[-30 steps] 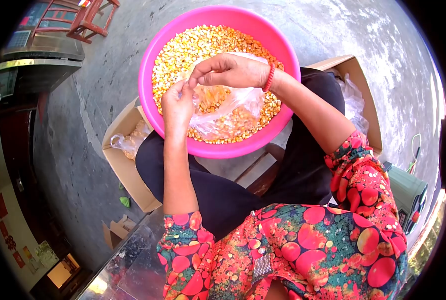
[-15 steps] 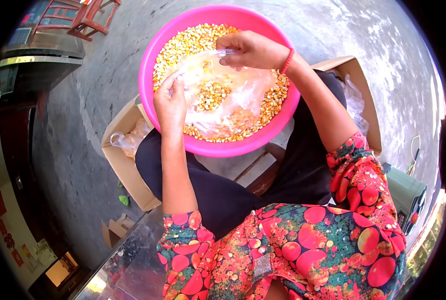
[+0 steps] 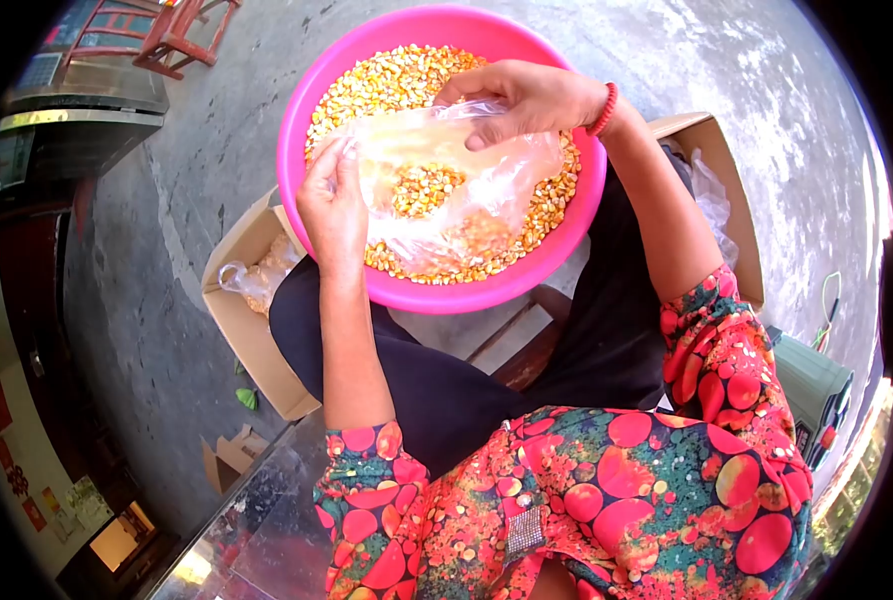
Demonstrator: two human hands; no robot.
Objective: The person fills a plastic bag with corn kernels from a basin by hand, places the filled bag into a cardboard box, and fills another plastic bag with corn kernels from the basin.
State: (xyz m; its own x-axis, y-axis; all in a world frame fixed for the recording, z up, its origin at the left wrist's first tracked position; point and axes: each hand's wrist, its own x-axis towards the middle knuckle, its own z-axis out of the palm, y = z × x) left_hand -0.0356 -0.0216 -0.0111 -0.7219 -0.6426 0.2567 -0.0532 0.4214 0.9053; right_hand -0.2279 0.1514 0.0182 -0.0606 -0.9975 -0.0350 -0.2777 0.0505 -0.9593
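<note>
Yellow corn kernels [image 3: 381, 80] fill a pink basin [image 3: 294, 190] between my knees. Above them a clear plastic bag [image 3: 506, 175] is spread, with a heap of kernels showing through its middle. My left hand [image 3: 333, 205] pinches the bag's left edge between thumb and fingers, at the basin's left side. At the bag's upper right edge is my right hand [image 3: 531, 100], its fingers bent over the plastic and its thumb below them.
A cardboard box [image 3: 228, 250] with filled bags stands at the left, and another box [image 3: 736, 180] with plastic bags at the right. A red wooden chair [image 3: 174, 45] is at the upper left. A green container [image 3: 811, 375] stands lower right.
My hands were close together over the basin and have moved apart, my right hand to the upper right and my left slightly left. The bag has been drawn wider between them.
</note>
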